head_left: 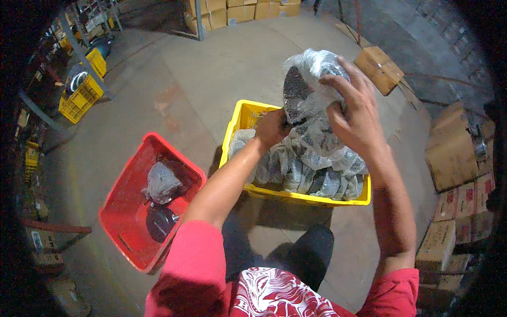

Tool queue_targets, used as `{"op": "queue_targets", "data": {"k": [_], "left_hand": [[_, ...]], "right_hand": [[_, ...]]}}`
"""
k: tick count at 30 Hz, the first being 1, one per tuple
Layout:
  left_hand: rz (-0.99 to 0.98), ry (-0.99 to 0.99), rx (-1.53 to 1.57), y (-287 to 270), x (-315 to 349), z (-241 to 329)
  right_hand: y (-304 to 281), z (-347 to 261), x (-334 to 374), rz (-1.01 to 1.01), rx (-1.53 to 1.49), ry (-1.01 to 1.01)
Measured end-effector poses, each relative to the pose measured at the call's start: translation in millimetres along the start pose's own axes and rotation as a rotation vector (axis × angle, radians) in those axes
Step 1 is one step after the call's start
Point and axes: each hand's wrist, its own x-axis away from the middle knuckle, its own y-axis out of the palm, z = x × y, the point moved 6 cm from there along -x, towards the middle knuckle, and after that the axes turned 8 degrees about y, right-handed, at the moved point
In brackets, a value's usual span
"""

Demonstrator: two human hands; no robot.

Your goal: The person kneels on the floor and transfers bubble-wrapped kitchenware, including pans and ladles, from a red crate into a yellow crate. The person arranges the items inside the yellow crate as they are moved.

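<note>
A dark, rounded part in clear bubble wrap (298, 94) is held up over the far side of the yellow crate (274, 193). My left hand (272, 128) is closed at the part's lower left edge, its fingertips partly hidden. From the right, my right hand (359, 105) grips the loose bubble wrap (319, 62), with its fingers bent and the thumb on the near side. Below both hands, several bubble-wrapped dark pieces (317, 177) fill the crate.
To my left stands a red bin (119, 203) holding a plastic-wrapped bundle (161, 181) and a black round part (160, 223). Cardboard boxes (451, 148) line the right side; another carton (379, 70) lies at the far right. Yellow crates (82, 100) sit by a shelf post.
</note>
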Motion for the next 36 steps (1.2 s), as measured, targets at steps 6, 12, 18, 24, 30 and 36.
{"op": "queue_targets", "data": {"k": [6, 12, 18, 24, 30, 36], "left_hand": [[-0.091, 0.095, 0.219, -11, -20, 16], [-0.188, 0.106, 0.224, 22, -48, -11], [-0.430, 0.008, 0.283, 38, -50, -56], [-0.335, 0.061, -0.171, 9, -41, -83], [-0.289, 0.150, 0.063, 68, -29, -33], [-0.155, 0.257, -0.051, 71, -31, -40]], "right_hand": [[-5, 27, -14, -0.304, -0.385, 0.288], [12, 31, -4, 0.139, 0.042, 0.291], [41, 78, 26, 0.217, -0.191, 0.485], [26, 128, 50, 0.358, -0.418, 0.694], [45, 134, 52, 0.226, -0.165, 0.743], [4, 82, 33, 0.079, 0.318, -0.072]]}}
